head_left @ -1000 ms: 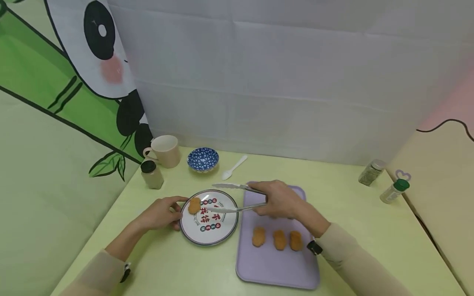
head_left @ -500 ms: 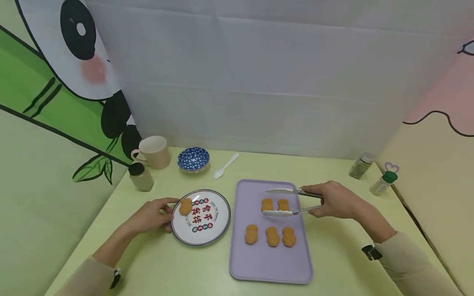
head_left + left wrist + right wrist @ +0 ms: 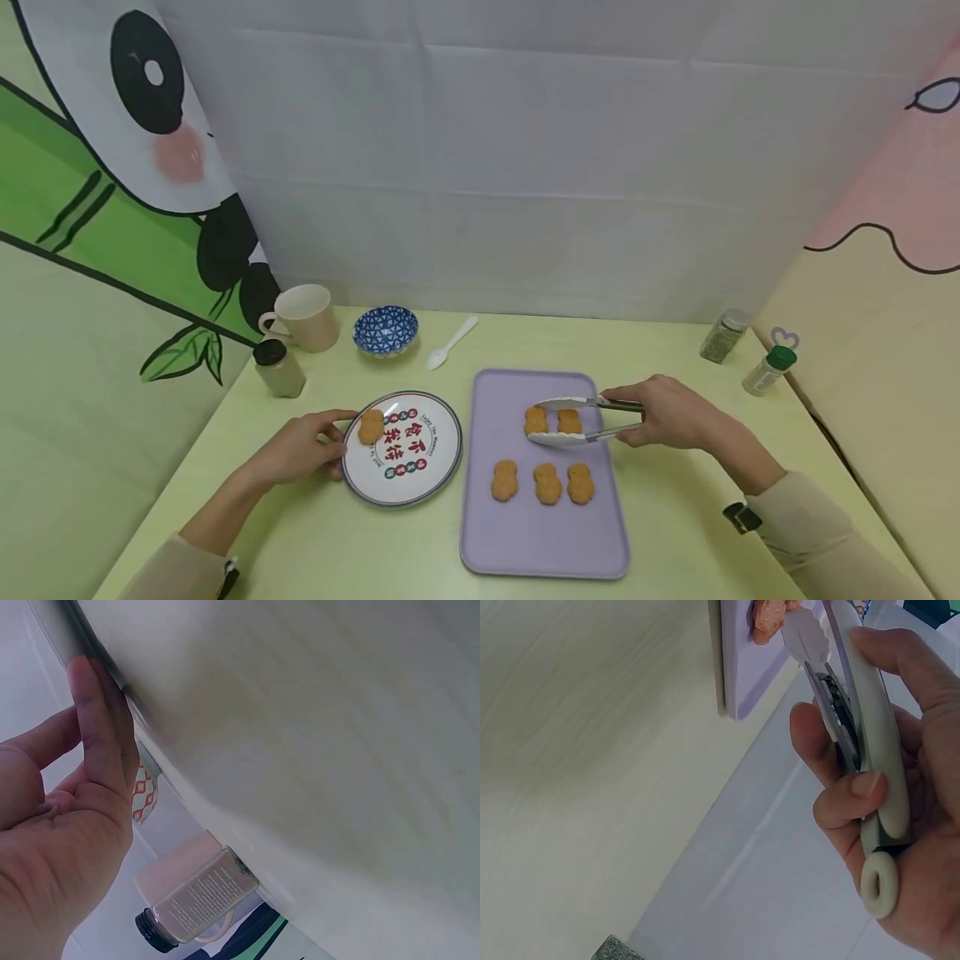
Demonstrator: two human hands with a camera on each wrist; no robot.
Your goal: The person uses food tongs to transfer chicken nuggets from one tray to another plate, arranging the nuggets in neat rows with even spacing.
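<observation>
My left hand [image 3: 303, 450] holds the rim of a round white plate [image 3: 442, 454] with red lettering, fingertips at its left edge. One golden-brown nugget [image 3: 371, 427] lies near that edge of the plate. In my right hand [image 3: 667, 412] are metal tongs [image 3: 621, 432] with white scalloped tips; the right wrist view shows my fingers curled round their pale handle [image 3: 877, 742]. The tong arms are spread, with two nuggets [image 3: 569, 422] between them in the head view. These lie in the back row on a lilac tray [image 3: 543, 546]. Three more nuggets [image 3: 547, 484] form its front row.
Behind the plate stand a beige mug [image 3: 307, 317], a black-lidded jar [image 3: 279, 371], a blue patterned bowl [image 3: 386, 331] and a white spoon [image 3: 452, 342]. Two seasoning jars, one clear [image 3: 724, 337] and one green-capped [image 3: 770, 370], stand at the back right.
My right hand has moved the tongs from over the plate rightward to the tray, and their arms now lie lower around the back-row nuggets. My left hand stays at the plate.
</observation>
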